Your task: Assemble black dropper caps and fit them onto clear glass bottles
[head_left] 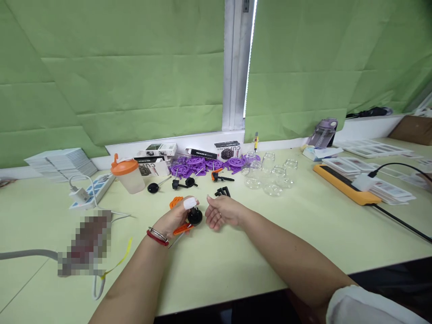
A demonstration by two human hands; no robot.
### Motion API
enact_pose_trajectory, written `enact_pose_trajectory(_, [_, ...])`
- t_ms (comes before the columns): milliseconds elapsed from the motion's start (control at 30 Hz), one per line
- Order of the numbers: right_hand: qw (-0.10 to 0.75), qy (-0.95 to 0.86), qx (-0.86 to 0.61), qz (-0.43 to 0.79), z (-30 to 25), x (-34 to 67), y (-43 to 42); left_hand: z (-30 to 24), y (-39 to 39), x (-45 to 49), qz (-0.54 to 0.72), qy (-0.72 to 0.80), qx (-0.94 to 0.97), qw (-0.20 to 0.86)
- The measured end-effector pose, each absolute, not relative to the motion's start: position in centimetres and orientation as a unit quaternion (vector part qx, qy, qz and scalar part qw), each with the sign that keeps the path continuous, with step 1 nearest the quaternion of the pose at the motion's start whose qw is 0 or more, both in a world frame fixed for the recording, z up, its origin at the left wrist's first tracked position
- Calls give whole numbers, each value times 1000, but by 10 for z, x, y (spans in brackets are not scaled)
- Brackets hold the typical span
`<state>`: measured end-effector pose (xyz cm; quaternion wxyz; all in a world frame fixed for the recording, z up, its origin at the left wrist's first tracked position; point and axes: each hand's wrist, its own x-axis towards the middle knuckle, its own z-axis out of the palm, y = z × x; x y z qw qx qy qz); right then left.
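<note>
Left hand [173, 219]: curled around a black disc [195, 218], with white tape [190, 204] on the thumb; orange lever [182, 229] and thin rod [177, 240] on the near side
Right hand [224, 213]: just beside the disc but apart from it, with thumb raised and fingers loosely bent; gripping nothing visible, though cannot tell what the curl hides
Disc: over the surface [216, 274], between both hands; cannot tell whether joined to the lever and rod
Step in hand: apparently handling the disc with lever and rod, left hand bearing it alone
Next move: seems to call for a steady left grip and right fingertips brought onto the disc
Behind the hands: orange pieces [176, 202] and black clips [223, 192]
Farther back: purple rings [196, 163] heaped near boxes, clear jars [273, 183] to the right
</note>
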<state>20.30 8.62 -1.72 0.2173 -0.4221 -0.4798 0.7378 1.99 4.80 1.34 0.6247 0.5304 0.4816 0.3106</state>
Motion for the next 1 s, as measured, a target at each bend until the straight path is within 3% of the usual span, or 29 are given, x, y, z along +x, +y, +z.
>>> enact_pose_trajectory(100, [212, -391, -358, 821, -18, 192, 77, 14, 45, 23, 342, 537, 611, 471])
enact_pose_trajectory(233, [287, -285, -309, 861, -19, 176, 67, 15, 40, 31, 288, 587, 719, 236])
enact_pose_trajectory(333, [330, -207, -327, 861, -22, 168, 66, 14, 38, 37, 241, 594, 756, 133])
enact_pose_trajectory(533, [361, -142, -338, 857, -35, 163, 72, 5, 45, 39, 209, 593, 773, 85])
enact_pose_trajectory(1000, [378, -178, -304, 856, -42, 160, 77, -21, 64, 31, 251, 545, 799, 37])
